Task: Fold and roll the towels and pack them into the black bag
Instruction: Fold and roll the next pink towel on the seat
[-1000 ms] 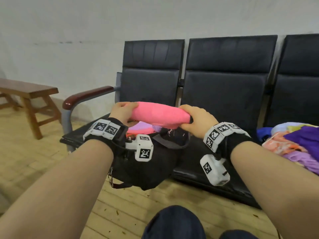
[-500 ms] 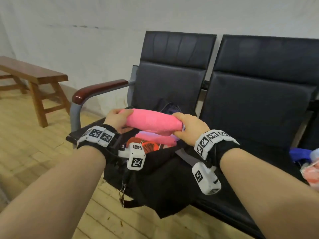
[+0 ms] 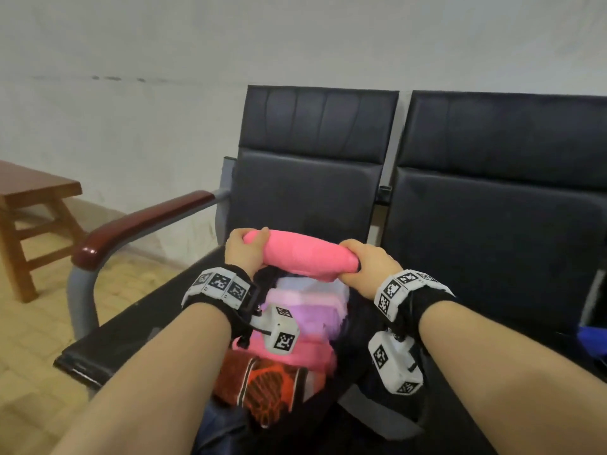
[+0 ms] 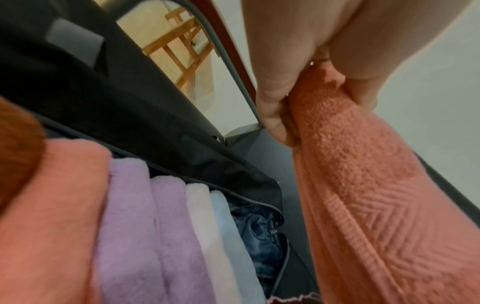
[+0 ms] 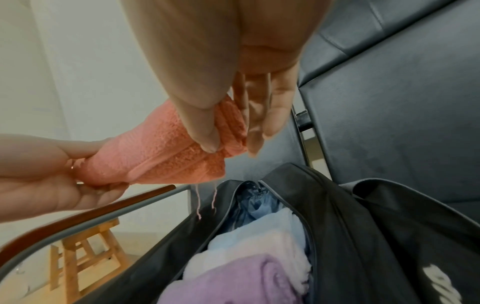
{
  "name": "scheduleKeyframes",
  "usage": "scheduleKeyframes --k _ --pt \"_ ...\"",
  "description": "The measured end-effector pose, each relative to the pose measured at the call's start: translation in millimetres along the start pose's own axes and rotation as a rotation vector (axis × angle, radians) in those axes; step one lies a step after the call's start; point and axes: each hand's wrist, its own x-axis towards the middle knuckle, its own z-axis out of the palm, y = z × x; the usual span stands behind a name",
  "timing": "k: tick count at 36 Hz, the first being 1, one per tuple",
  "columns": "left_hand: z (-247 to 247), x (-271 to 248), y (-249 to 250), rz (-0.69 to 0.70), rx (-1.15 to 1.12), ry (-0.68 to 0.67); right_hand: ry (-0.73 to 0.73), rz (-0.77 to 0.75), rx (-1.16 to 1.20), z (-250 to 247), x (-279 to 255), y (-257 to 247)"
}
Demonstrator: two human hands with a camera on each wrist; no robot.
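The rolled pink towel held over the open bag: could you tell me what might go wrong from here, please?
1. The right hand pinches only the end of the pink towel, with a flap and threads hanging loose, so the roll may unwind.
2. The black bag already holds packed towels; only a narrow gap shows at its far end, so pushing the roll in could rumple them.

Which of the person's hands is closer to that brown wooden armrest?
Left. The left hand grips the pink rolled towel at the end beside the armrest; the right hand holds the far end.
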Motion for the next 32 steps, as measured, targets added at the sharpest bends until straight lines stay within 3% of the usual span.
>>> scheduleKeyframes --k 11,22,26,32 --pt "49.7 40.3 -30.1 -0.013 0.012 0.015 -0.019 0.058 -0.094 42.8 75.5 36.8" --pt "72.8 79.2 -90.5 -0.031 0.096 0.008 -0.002 0.091 -0.200 87.4 107.5 51.9" --pt "72.7 89.5 -106.7 -0.002 0.250 0.034 -0.074 0.087 -0.245 98.6 115.9 51.7" --pt "66.6 93.2 -124.9 -0.097 0.570 -0.126 -0.289 0.150 -0.344 122.6 116.0 55.5"
